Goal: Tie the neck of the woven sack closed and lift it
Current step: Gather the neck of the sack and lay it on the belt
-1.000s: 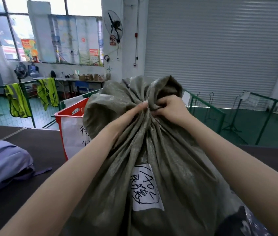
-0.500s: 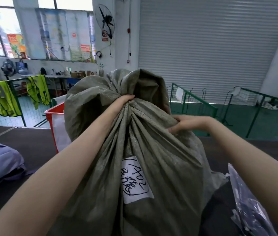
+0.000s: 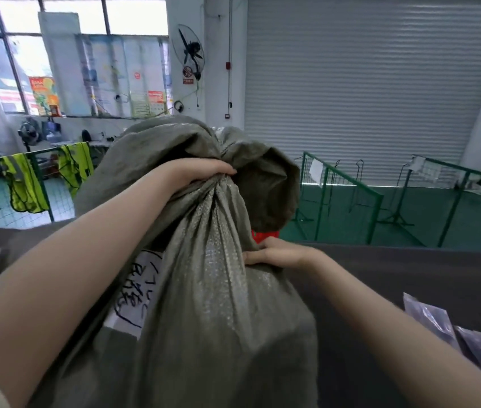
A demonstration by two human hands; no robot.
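Sack: woven sack point(image 3: 204, 304) upright, long axis vertical, neck up.
Left hand point(image 3: 201, 172): grip clenched round gathered neck.
Right hand point(image 3: 277, 254): grip pinching the sack's side.
Room: bare worktop point(image 3: 409, 275) to the right.

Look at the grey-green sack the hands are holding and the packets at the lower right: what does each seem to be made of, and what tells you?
Sack: seemingly woven plastic strips, dull grey-green with a slight sheen; a fine criss-cross weave shows where light catches the gathered folds.
Packets: probably thin plastic film, glossy and translucent, with shiny creases; their contents cannot be told.
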